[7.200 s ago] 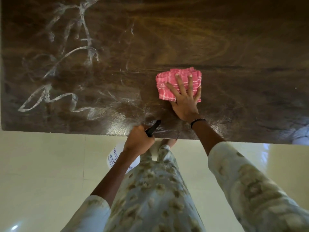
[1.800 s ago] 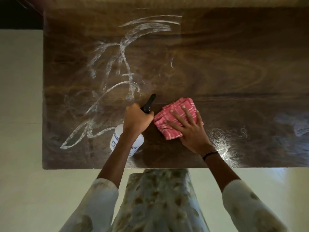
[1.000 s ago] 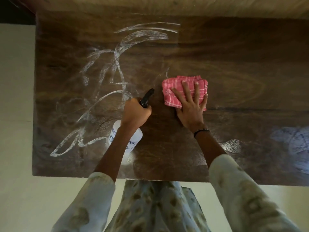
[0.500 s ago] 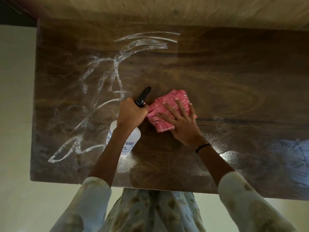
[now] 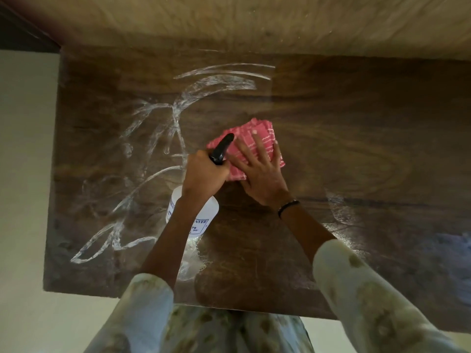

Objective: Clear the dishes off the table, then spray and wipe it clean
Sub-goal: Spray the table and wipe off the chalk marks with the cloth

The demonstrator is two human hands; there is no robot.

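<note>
Two hands working, one job: wiping. The right hand (image 5: 257, 174) presses flat on the pink cloth (image 5: 254, 138) at frame centre, fingers straight and spread on the fabric, not curled round it. The left hand (image 5: 204, 174) grips the neck of the spray bottle (image 5: 196, 217), fingers clamped round it just under the black nozzle (image 5: 223, 147), which overlaps the cloth's left edge in this view. The bottle's body looks to be resting on or just over the table (image 5: 356, 123), just below centre; contact is hidden by the arm.

To do the step well, as I judge it:
- The unwiped area is the white spray streaks (image 5: 178, 118) in the left and upper-left of the frame. Sweep the cloth that way in overlapping passes.
- Keep the palm flat so the folded cloth stays a pad and doesn't bunch.
- The bottle sits in the cloth's path to the left; lift it or park it off to the side first.
- A wet sheen patch (image 5: 339, 207) sits right of the wrist; catch it on the return pass.

Counts: 1 table, 1 cloth, 1 spray bottle, 2 hands, 1 dark wristband (image 5: 288, 207) on the right wrist. Dishes on the table: 0 visible, so clearing looks done.
</note>
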